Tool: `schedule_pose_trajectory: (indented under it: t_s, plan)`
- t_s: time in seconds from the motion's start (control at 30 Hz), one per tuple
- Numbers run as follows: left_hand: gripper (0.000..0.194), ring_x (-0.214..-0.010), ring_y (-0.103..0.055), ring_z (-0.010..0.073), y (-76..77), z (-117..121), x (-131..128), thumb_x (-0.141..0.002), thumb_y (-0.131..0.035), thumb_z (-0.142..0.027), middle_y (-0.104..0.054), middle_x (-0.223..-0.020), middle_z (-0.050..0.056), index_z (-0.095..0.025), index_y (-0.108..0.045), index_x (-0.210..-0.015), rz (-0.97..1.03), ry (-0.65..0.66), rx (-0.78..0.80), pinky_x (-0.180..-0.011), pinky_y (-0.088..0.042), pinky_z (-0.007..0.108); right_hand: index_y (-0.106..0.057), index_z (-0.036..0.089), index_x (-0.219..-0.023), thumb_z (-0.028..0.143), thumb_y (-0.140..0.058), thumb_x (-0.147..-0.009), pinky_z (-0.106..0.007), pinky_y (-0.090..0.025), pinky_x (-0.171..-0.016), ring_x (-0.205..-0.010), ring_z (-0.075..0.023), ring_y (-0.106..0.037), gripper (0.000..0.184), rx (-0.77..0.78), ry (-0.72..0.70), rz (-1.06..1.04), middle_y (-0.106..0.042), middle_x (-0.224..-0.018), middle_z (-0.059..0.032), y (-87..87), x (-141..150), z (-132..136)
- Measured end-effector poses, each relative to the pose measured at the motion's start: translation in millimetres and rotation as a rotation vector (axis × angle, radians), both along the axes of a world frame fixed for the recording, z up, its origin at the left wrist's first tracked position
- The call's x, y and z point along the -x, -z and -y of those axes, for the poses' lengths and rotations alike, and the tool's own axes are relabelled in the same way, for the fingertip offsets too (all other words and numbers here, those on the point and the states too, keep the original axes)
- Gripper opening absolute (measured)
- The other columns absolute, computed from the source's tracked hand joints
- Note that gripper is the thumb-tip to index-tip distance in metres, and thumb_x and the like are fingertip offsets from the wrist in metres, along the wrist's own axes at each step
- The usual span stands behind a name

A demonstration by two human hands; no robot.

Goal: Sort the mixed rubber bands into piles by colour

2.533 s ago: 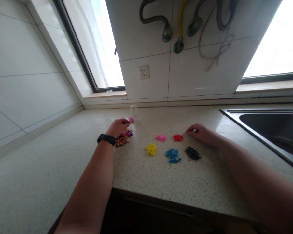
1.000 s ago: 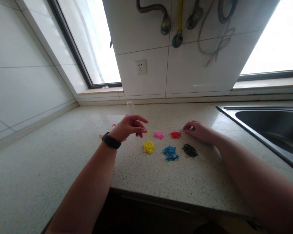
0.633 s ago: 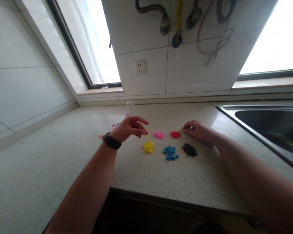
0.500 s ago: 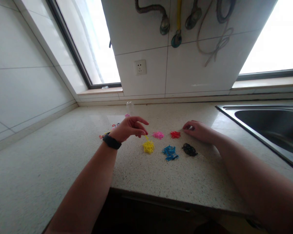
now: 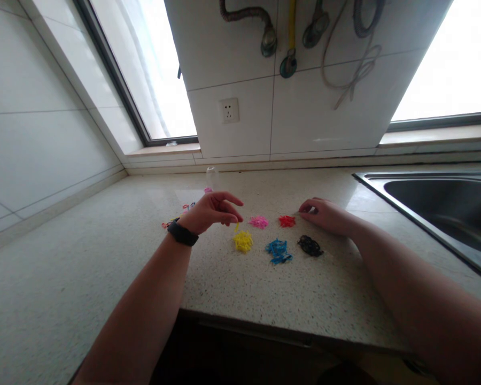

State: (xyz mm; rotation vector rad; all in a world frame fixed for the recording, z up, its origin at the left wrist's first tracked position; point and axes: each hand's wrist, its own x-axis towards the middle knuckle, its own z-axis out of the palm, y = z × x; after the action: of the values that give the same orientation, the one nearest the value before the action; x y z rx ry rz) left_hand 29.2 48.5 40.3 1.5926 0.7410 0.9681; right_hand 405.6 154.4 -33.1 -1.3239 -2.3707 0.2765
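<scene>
My left hand (image 5: 218, 209), with a dark band on its wrist, pinches a small yellow rubber band (image 5: 237, 227) that hangs from its fingertips. Just below it lies a pile of yellow rubber bands (image 5: 243, 241). My right hand (image 5: 323, 215) rests on the counter with its fingers curled, just right of a pile of red rubber bands (image 5: 287, 221); what its fingertips hold, if anything, I cannot make out. Between the hands is a pink pile (image 5: 258, 222). Closer to me lie a blue pile (image 5: 279, 251) and a black pile (image 5: 310, 246).
Mixed coloured bands (image 5: 171, 221) lie left of my left hand, partly hidden by it. Behind stands a clear container (image 5: 211, 175). A steel sink (image 5: 369, 179) is set into the counter (image 5: 232, 289) at the right. Pipes and a socket (image 5: 229, 110) are on the wall.
The yellow band in my left hand now hangs apart from the yellow pile, where it reached down to the pile before. Both hands stay nearly in place.
</scene>
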Motion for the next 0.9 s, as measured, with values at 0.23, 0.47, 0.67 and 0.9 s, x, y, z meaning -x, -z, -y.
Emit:
schedule_pose_trajectory:
  t_s: [0.23,0.47,0.67,0.9]
  plan:
    - [0.038,-0.058,-0.067,0.0077,0.2,0.8,-0.4,-0.068,-0.086,-0.018,-0.077,-0.077,0.003,-0.016,-0.071,-0.102,0.006,0.001,-0.014,-0.054,-0.051,0.015,-0.070,0.026,-0.096,0.039,-0.062,-0.086,-0.036,-0.052,-0.075,-0.084,-0.0227,-0.066,0.018,-0.003,-0.011,-0.007,-0.069,-0.098,-0.0072,2.4,-1.8,-1.2]
    - [0.035,-0.056,-0.065,0.0066,-1.5,1.6,-2.2,-0.069,-0.086,-0.019,-0.077,-0.075,0.003,-0.016,-0.072,-0.100,0.008,-0.008,-0.021,-0.052,-0.049,0.014,-0.070,0.026,-0.096,0.038,-0.061,-0.086,-0.035,-0.052,-0.075,-0.082,-0.0221,-0.066,0.018,0.010,-0.006,0.003,-0.069,-0.098,-0.0071,0.2,0.0,0.5]
    - [0.034,-0.054,-0.063,0.0060,-0.5,0.7,-1.9,-0.068,-0.087,-0.020,-0.076,-0.073,0.003,-0.016,-0.073,-0.099,0.010,-0.005,-0.024,-0.050,-0.047,0.014,-0.070,0.026,-0.096,0.039,-0.061,-0.086,-0.036,-0.052,-0.076,-0.084,-0.0229,-0.066,0.019,0.007,0.002,0.011,-0.069,-0.098,-0.0080,-1.3,0.8,1.8]
    - [0.035,-0.055,-0.063,0.0064,0.1,0.4,-2.3,-0.068,-0.087,-0.021,-0.075,-0.072,0.002,-0.016,-0.073,-0.100,-0.004,-0.009,-0.034,-0.050,-0.046,0.014,-0.070,0.025,-0.097,0.038,-0.061,-0.086,-0.036,-0.052,-0.077,-0.085,-0.0230,-0.066,0.019,0.004,-0.003,0.018,-0.069,-0.099,-0.0078,-2.4,0.7,3.2]
